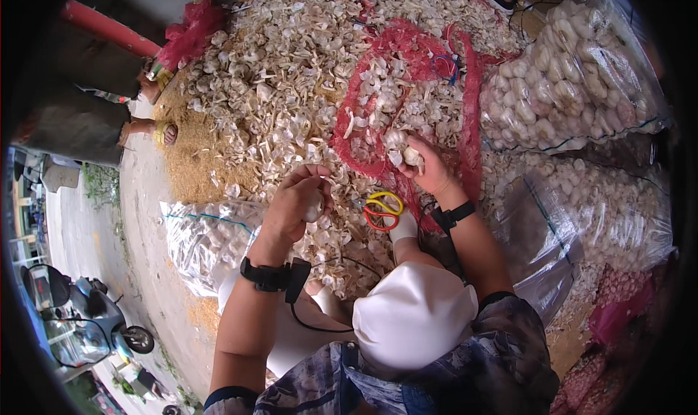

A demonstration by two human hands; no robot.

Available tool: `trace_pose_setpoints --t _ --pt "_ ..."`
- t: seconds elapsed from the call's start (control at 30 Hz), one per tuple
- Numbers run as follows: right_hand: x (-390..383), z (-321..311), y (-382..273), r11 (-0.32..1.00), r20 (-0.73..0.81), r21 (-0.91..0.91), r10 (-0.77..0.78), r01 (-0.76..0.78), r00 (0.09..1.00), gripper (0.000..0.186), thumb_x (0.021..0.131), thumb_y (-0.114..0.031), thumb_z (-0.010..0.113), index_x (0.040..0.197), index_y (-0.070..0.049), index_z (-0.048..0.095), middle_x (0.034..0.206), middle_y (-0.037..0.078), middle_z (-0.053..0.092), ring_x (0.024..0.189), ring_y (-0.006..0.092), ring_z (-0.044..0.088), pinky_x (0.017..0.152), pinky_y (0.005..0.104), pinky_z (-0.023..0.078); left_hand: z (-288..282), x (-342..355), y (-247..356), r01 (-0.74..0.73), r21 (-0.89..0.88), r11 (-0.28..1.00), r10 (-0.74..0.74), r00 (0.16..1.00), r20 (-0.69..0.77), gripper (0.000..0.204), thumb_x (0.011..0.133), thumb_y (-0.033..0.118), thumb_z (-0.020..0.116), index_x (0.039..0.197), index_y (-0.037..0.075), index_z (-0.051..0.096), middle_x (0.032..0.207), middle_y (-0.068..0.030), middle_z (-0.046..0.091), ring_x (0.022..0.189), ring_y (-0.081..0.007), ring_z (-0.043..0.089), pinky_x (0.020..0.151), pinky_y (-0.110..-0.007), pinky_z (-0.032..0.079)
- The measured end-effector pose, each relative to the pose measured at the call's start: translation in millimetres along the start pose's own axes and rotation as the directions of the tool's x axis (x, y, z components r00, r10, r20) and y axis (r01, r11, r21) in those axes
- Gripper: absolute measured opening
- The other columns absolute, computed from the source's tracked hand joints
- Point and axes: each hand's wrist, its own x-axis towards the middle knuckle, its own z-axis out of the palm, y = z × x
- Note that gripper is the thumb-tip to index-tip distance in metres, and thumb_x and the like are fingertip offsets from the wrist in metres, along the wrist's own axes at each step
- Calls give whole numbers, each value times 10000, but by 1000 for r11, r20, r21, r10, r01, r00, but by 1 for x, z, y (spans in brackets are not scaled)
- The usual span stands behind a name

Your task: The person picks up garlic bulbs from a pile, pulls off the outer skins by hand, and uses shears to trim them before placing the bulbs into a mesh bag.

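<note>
a garlic-skin pile (269, 124) spreads before you, a clear garlic bag (614, 73) bounding its right edge; open room separates your left hand (293, 200), curled around a garlic bulb (314, 207), from your right hand (430, 166), pinching garlic (396, 144).

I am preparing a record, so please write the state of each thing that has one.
Left hand: curled around a garlic bulb
Right hand: gripping garlic
Scissors: not held; blade opening unclear
Red netting: rumpled
Upper-right clear bag: holding garlic
Lower-right clear bag: holding garlic
Left clear bag: filled
Scooter: standing, riderless
</note>
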Motion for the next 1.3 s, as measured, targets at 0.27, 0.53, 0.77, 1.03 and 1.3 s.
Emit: trace_pose_setpoints --t 0.27,0.53,0.77,1.03,1.3 --pt "-13 132 9 795 284 -542 -130 271 950 388 968 -205 570 1337 -89 553 855 -6 647 666 54 576 525 185 424 13 -4 4 -208 144 967 198 977 79 326 947 231 645 1190 23 580 1014 -42 644 723 -109 574 657 -257 476" --pt "-14 160 5 877 265 -430 -106 215 959 479 967 -176 571 1419 -90 440 1055 8 625 749 47 590 540 169 433 7 -13 15 -306 92 948 310 950 -36 412 880 159 728 1239 8 593 963 -2 666 783 -67 570 684 -213 462" --pt "-17 175 -4 761 329 -556 -167 334 929 306 970 -180 582 1241 -48 530 972 26 622 715 51 592 535 178 450 2 -17 22 -386 543 746 511 854 -96 405 824 135 782 1172 -21 642 848 17 646 692 -41 515 602 -215 438" --pt "-4 176 5 539 281 -690 -416 483 865 203 1019 -195 490 1041 -14 580 821 32 610 618 58 578 526 198 463 18 -24 20 -340 938 62 851 509 128 297 725 115 777 1007 50 707 735 -120 628 673 -283 632 600 -363 506" --pt "-3 175 16 775 -41 -504 -462 381 886 303 1052 -202 394 913 -5 577 756 32 607 595 109 608 515 261 459 5 -22 15 -279 952 130 790 608 71 226 801 168 740 989 51 691 813 -103 658 636 -271 648 594 -335 511"
